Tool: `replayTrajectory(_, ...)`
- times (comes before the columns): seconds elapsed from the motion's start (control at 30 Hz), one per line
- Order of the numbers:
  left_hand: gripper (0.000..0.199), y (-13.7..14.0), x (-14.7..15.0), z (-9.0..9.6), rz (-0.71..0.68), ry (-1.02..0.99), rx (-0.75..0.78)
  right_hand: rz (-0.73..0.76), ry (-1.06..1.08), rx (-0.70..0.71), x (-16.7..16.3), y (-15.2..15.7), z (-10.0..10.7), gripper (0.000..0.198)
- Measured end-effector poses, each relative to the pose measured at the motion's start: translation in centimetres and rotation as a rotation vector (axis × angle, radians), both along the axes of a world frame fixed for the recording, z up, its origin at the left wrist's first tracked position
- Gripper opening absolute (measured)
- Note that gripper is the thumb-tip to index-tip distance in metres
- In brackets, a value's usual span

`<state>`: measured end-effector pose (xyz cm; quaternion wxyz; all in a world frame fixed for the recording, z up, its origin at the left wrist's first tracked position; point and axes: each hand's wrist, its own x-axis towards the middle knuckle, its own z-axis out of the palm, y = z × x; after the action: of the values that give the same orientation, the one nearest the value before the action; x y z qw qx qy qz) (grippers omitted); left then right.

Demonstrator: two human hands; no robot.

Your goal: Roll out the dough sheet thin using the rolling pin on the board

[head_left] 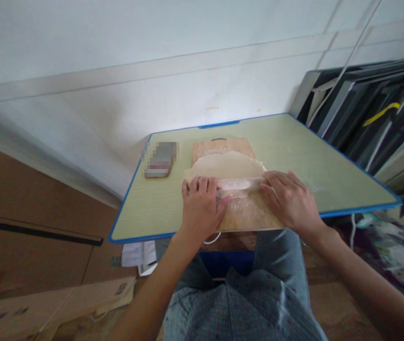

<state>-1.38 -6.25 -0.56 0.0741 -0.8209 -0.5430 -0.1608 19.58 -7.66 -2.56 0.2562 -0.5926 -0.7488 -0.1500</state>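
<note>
A broad, thin sheet of dough (226, 165) lies on a floury wooden board (252, 214). Across its near part runs a pale, straight rolling pin (241, 183), whose ends are covered by my hands. My left hand (202, 201) is curled over the left end, its thumb on the near side. Over the right end, my right hand (289, 196) is closed in the same way, fingers bent forward. A narrow flap of dough shows just on the near side of the pin. Whether dough is wrapped round the pin I cannot tell.
The board rests on a light green table (316, 166) with a blue rim. A blurred-out flat object (161, 160) lies at its left. Behind stands a white wall (188, 99). Dark panels (362, 99) and cables are at the right, cardboard (91, 296) at lower left.
</note>
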Motion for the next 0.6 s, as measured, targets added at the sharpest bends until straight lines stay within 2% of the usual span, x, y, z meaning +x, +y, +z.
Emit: replayTrajectory(0.6,0.052,-1.6,-0.1,-0.5,0.012,0.030,0.019,0.023,-0.011,0.021,0.0,-1.7,-0.3,0.038)
